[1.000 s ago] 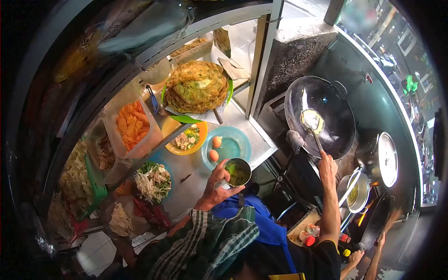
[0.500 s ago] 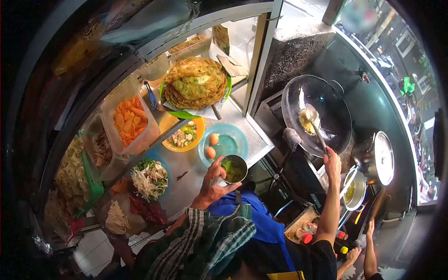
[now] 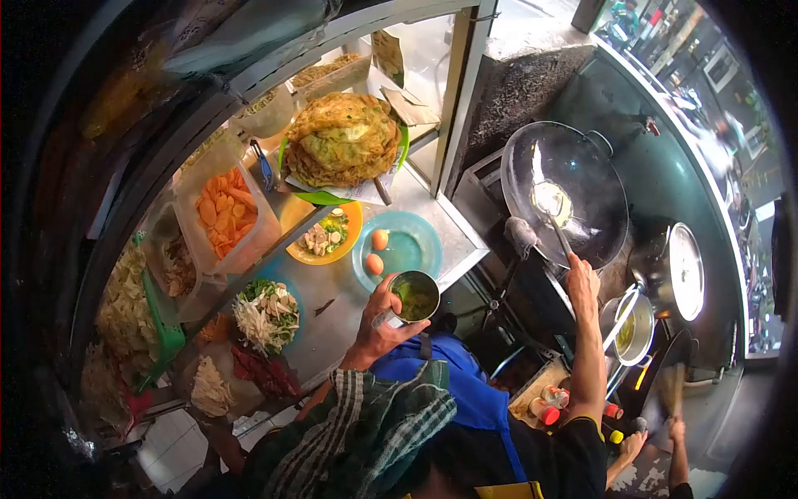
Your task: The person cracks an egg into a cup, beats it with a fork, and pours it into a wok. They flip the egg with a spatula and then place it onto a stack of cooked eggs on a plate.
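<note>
My left hand (image 3: 378, 334) is wrapped round a metal cup (image 3: 426, 314) with a green, wet-looking mixture inside. The cup is tilted towards the camera, near a blue plate (image 3: 426, 241) with two eggs (image 3: 376, 252). On the right, my right hand (image 3: 584, 287) grips the handle of a metal ladle (image 3: 562, 238). Its head reaches into a large dark wok (image 3: 519, 166) and meets a pale, egg-like mass (image 3: 550, 200) at the bottom. The food partly hides the ladle's head.
Fried omelettes (image 3: 345, 141) are piled on a green-rimmed plate. A tub of carrots (image 3: 224, 212), a yellow plate (image 3: 356, 218) and shredded vegetables (image 3: 266, 316) stand left. Pots (image 3: 683, 270) and sauce bottles (image 3: 544, 412) lie right. Another person's hands (image 3: 632, 449) work at lower right, one holding a brush (image 3: 670, 387).
My right hand and the ladle have shifted slightly left and up, and the food in the wok looks rounder and paler. My left hand still holds the cup. The other person's hands have moved.
</note>
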`<action>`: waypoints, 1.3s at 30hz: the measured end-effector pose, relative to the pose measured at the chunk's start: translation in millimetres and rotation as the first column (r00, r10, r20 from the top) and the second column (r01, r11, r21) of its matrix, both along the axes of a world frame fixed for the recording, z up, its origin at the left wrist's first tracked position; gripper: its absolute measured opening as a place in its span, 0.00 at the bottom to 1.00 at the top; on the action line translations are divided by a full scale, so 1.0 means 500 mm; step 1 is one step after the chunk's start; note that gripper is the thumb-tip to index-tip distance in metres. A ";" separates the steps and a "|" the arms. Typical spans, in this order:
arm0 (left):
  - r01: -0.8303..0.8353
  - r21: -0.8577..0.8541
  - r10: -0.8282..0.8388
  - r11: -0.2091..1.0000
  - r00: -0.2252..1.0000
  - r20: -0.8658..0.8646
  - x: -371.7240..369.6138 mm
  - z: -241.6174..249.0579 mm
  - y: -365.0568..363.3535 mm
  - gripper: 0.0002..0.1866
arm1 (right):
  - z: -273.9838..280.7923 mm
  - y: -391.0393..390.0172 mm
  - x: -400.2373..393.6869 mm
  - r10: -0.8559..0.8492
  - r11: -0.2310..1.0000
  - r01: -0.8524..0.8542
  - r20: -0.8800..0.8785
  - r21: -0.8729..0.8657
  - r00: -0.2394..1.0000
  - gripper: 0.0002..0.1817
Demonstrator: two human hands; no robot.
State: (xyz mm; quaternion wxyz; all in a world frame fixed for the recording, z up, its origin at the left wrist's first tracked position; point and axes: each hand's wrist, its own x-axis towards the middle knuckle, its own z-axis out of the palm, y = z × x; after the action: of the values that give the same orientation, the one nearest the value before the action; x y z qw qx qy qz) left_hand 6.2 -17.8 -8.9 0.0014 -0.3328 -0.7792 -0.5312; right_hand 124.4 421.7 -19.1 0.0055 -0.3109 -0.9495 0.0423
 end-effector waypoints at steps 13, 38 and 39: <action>-0.013 -0.023 0.009 1.000 0.988 -0.157 -0.005 -0.006 0.000 0.32 | -0.032 0.026 0.020 0.052 0.998 -0.045 -0.148 0.052 0.988 0.26; -0.017 -0.007 0.016 1.000 0.996 -0.082 -0.007 0.002 0.006 0.31 | 0.352 0.167 -0.085 0.047 0.994 0.003 0.451 -0.111 0.891 0.20; -0.017 -0.003 0.017 1.000 0.996 -0.082 -0.005 0.005 0.006 0.31 | 0.341 0.175 -0.087 0.093 0.988 -0.027 0.446 -0.151 0.890 0.20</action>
State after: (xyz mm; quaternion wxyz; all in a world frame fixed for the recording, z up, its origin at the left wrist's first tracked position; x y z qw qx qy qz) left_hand 3.6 -14.8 -6.5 0.0374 -0.3477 -0.7822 -0.5156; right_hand 80.7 509.0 151.2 -0.2384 -0.2823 -0.9285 0.0356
